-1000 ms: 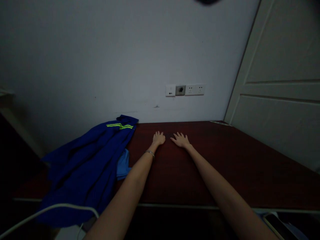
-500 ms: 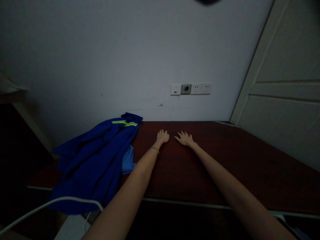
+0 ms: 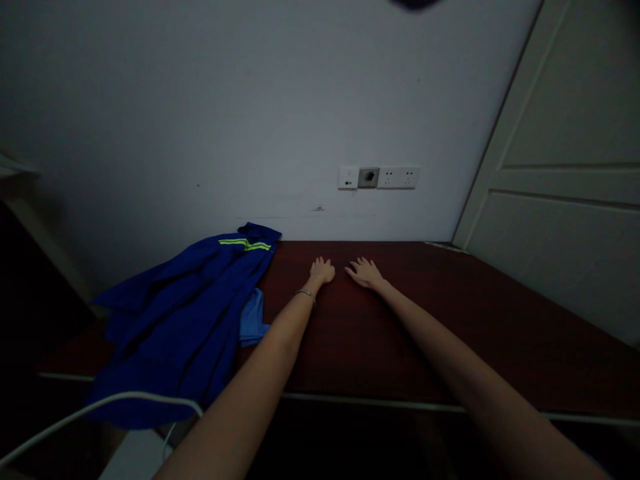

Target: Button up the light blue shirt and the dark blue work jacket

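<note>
Both my arms reach forward over a dark red-brown wooden tabletop (image 3: 350,347). My left hand (image 3: 323,270), with a bracelet (image 3: 306,293) at its wrist, rests palm down toward the back of the table, fingers extended. Just to its right, my right hand (image 3: 365,273) lies flat with fingers spread. A small gap separates the two hands, and neither holds anything. Left of my left arm lies a dark blue garment (image 3: 185,320) with yellow-green stripes. Partly tucked beside it is a folded light blue cloth (image 3: 253,320).
Behind the table stands a pale wall (image 3: 280,120) with a row of sockets (image 3: 379,177). A white panelled door (image 3: 565,233) borders the right side. In the lower left, a white cable (image 3: 125,396) curves in front of the garment, above a white surface (image 3: 134,457).
The whole view has shifted slightly, so everything sits a little further left. Against the table, my hands look the same, flat and without anything in them.
</note>
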`<state>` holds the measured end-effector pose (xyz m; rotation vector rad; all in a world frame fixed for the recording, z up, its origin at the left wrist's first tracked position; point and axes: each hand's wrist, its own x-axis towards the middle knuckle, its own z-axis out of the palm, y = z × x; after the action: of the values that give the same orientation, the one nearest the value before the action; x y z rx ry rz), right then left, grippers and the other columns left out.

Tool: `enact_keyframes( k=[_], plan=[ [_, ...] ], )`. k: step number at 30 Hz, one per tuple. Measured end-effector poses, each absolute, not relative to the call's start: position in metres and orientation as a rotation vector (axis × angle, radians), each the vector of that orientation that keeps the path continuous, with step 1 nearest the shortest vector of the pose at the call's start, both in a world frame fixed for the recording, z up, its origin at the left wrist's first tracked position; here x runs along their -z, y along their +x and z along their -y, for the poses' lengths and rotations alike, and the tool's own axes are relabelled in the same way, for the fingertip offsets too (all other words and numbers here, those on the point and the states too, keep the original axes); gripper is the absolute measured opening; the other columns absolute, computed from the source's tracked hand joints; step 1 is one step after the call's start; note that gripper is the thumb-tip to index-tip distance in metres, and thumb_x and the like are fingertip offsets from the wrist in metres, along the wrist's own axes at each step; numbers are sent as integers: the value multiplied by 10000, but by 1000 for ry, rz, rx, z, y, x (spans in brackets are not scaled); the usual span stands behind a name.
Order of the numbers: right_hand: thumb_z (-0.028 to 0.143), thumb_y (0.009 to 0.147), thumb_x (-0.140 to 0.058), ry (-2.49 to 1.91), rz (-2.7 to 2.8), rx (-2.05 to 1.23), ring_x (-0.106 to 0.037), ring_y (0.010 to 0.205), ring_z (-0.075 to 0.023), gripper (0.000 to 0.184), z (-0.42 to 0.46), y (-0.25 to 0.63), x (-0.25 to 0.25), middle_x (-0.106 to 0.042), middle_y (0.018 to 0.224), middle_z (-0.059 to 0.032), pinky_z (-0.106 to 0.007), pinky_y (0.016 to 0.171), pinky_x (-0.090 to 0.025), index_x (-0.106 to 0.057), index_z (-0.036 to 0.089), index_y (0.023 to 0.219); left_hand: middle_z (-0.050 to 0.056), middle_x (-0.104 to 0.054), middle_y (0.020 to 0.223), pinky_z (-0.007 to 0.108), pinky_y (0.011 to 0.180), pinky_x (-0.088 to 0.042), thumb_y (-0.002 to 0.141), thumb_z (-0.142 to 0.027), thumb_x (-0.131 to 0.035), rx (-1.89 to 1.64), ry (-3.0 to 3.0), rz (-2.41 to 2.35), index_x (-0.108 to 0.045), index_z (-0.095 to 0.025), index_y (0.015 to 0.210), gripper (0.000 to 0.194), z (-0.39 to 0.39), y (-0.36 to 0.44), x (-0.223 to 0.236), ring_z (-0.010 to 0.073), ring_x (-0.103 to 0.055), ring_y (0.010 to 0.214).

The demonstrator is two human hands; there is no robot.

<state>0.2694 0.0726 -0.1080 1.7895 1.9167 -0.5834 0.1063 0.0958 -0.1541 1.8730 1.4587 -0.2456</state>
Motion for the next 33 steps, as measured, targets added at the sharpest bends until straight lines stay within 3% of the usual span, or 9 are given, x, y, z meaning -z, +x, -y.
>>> enact_keyframes(
  k=[5, 16, 24, 33],
  plan=[
    [605, 850, -130, 1771, -1994, 513, -168, 1325, -261, 702, -78, 266, 108, -271, 1425, -142, -383, 1048, -105, -340, 162, 1354, 178, -252, 1419, 411, 1056, -200, 878, -350, -214, 241, 1873, -1457, -339, -102, 1331, 531, -96, 106, 151, 277, -211, 1318],
    [633, 837, -120, 1782, -1878, 658, -128, 1338, -248, 724, -83, 257, 112, -212, 1450, -128, -374, 1053, -93, -271, 184, 1385, 171, -248, 1423, 420, 1055, -200, 875, -350, -213, 236, 1878, -1460, -343, -99, 1327, 533, -96, 108, 158, 276, -209, 1320],
    [665, 817, -120, 1789, -1839, 737, -132, 1336, -261, 713, -87, 254, 118, -210, 1454, -107, -483, 1039, -93, -261, 256, 1384, 120, -317, 1404, 430, 1057, -191, 875, -392, -223, 197, 1971, -1407, -381, -164, 1310, 516, -101, 96, 162, 249, -244, 1306],
    [709, 784, -152, 1755, -1813, 806, -88, 1339, -301, 728, -92, 248, 127, -133, 1474, -104, -574, 1008, -51, -220, 310, 1389, 112, -246, 1436, 487, 1061, -94, 875, -418, -232, 179, 2152, -1516, -327, -183, 1343, 532, -147, 36, 172, 280, -119, 1337]
  ],
)
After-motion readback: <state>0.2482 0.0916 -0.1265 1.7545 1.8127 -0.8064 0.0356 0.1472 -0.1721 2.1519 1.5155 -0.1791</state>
